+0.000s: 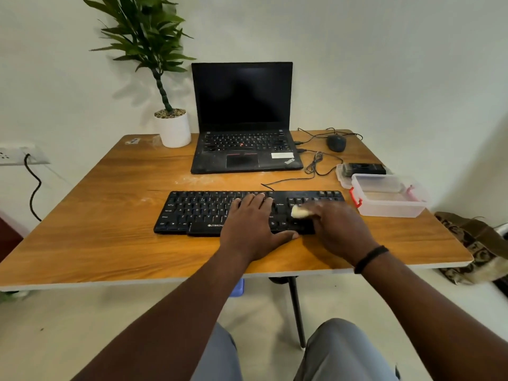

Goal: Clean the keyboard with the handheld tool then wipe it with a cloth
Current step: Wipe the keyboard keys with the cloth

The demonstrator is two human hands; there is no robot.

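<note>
Black keyboard (209,211): left hand (253,226) flat, fingers released; right hand (338,229) fingers grasp a pale tool (299,213) (blurred).

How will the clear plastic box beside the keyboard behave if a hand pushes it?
The clear plastic box looks nearly empty and thin-walled, so it is probably light and would slide easily on the smooth wooden table. Being low and wide, it seems unlikely to tip.
</note>
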